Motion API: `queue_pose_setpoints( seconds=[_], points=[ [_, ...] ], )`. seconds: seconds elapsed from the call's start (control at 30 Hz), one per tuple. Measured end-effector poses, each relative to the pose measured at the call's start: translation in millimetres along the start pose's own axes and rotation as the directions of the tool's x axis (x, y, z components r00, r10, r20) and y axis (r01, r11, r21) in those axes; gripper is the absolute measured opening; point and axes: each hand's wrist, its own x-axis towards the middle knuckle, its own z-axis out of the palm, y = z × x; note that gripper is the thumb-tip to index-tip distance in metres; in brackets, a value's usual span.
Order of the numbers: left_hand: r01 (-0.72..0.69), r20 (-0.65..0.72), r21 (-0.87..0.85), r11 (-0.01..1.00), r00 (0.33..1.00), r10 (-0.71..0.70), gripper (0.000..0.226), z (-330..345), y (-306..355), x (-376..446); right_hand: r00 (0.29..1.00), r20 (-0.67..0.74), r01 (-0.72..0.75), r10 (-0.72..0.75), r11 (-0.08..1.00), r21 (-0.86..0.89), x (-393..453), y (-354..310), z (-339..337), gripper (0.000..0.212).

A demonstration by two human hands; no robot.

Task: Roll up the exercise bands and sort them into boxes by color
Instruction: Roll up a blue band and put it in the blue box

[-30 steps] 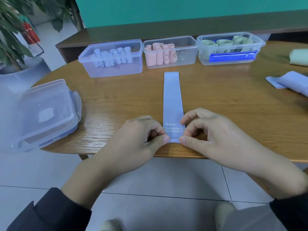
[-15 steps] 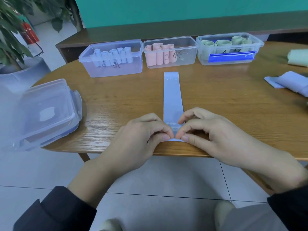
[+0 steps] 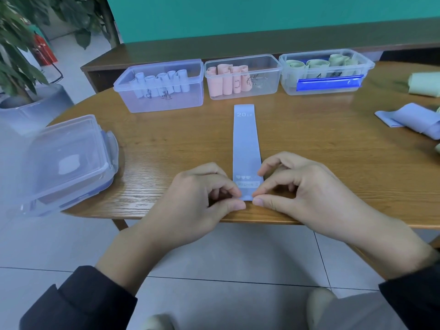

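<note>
Flat pale-blue rubber exercise band (image 3: 246, 141) laid lengthwise on brown wooden tabletop (image 3: 309, 151), centre of frame, near end at lower edge. Left hand (image 3: 202, 198) and right hand (image 3: 297, 186) both pinching that near end between thumb and curled forefinger. Along upper frame, three clear plastic boxes: left box (image 3: 162, 101) with blue rolls, middle box (image 3: 242, 91) with pink rolls, right box (image 3: 326, 86) with green rolls. Stacked clear lids (image 3: 66, 160) at left.

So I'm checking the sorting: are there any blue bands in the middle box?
No, the middle box holds only pink rolls; the blue rolls stand in the left box.
</note>
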Motion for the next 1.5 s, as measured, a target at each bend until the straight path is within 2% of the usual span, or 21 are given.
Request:
queue_pose_setpoints(
  seconds=[0.2,0.4,0.6,0.83,1.13,1.37,1.5],
  points=[
    [0.0,-0.028,0.035,0.999,1.0,0.001,0.008,3.1,-0.3,2.4,0.999,0.032,-0.005,0.008,0.998,-0.064,0.6,-2.9,2.6,0.006],
    [-0.04,-0.041,0.095,0.995,0.998,0.044,0.011,9.4,-2.4,5.1,0.997,-0.012,-0.075,0.075,0.993,-0.095,4.8,-5.8,7.2,0.006],
    [-0.002,-0.095,0.052,0.999,0.995,0.007,0.005,14.0,-0.1,8.4,0.992,-0.055,-0.114,0.111,0.992,-0.056,9.2,-5.7,7.3,0.018],
    [-0.11,-0.106,0.225,0.968,0.985,0.137,0.02,20.5,-0.6,0.3,0.99,-0.061,-0.132,0.127,0.987,-0.088,7.6,-8.1,9.0,0.014],
    [-0.192,-0.13,0.377,0.906,0.958,0.257,0.025,25.1,7.0,-14.3,0.983,-0.126,-0.149,0.132,0.98,-0.131,6.7,-7.0,13.6,0.009],
    [-0.129,-0.073,0.509,0.851,0.979,0.192,0.044,27.2,10.9,-15.3,0.967,-0.209,-0.186,0.147,0.965,-0.185,11.7,-4.5,19.8,0.008],
    [-0.074,-0.022,0.547,0.834,0.994,0.103,0.05,26.0,14.5,-12.6,0.957,-0.261,-0.184,0.129,0.963,-0.198,15.7,-1.3,23.0,0.009]
  ],
)
